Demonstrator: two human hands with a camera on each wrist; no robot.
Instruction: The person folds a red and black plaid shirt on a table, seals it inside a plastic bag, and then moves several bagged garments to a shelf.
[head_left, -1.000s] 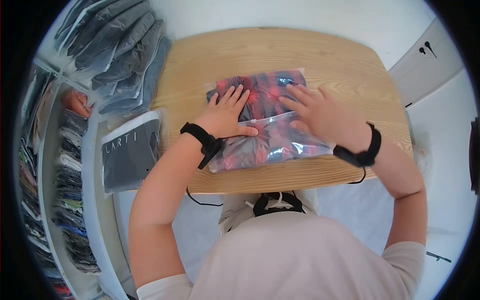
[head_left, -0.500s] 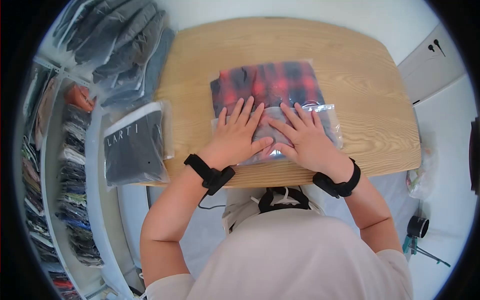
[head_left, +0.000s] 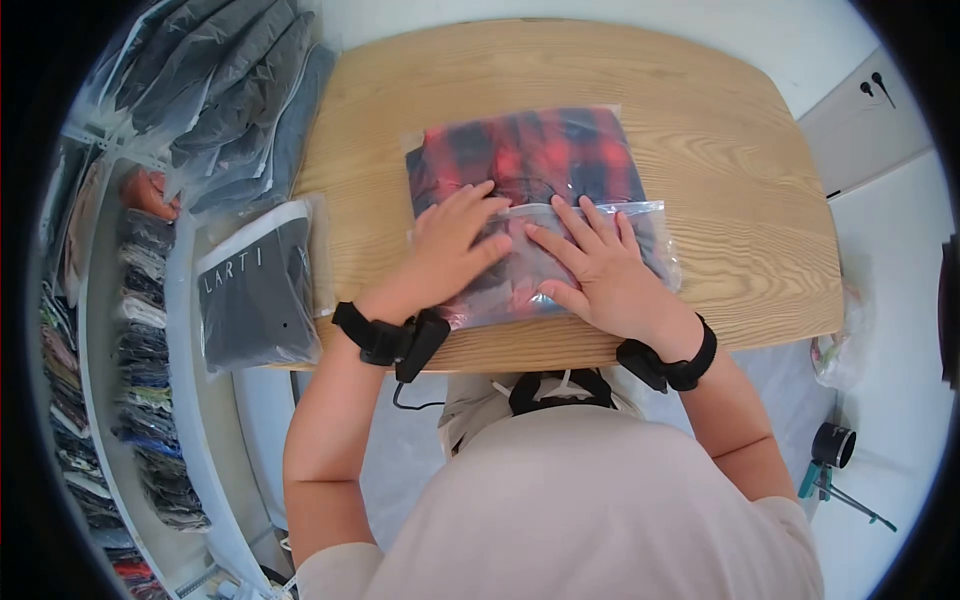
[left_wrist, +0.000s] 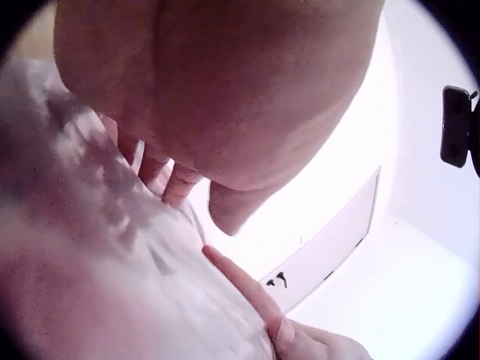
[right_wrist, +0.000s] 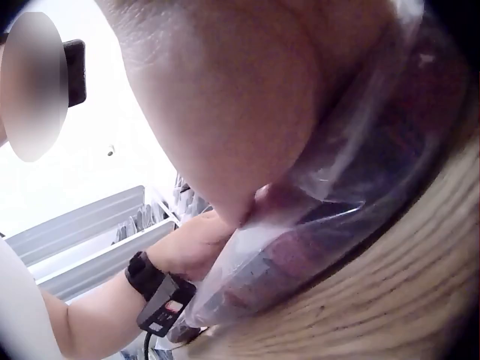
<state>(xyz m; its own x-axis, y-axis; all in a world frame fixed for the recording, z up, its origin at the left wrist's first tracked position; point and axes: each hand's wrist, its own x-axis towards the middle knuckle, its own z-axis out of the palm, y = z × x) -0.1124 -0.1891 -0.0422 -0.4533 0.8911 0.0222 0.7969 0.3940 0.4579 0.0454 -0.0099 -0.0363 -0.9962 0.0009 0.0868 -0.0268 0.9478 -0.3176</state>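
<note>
A folded red-and-black plaid garment lies on the wooden table inside a clear plastic bag. The bag's near end is folded back over it, with an edge running across the middle. On the left part of that fold is my left hand, its fingers loosely extended towards the edge. My right hand rests on the right part, fingers spread and thumb pointing left. In the right wrist view the bagged garment bulges under the palm.
Left of the table sits a bagged dark garment with white lettering. Behind it rises a stack of bagged grey garments. Shelves packed with folded clothes stand at far left. A small tripod-like stand is on the floor at right.
The bag's near part got folded back over the garment as my right hand came down onto it. Since then my left hand has shifted slightly left and turned, its fingers less spread.
</note>
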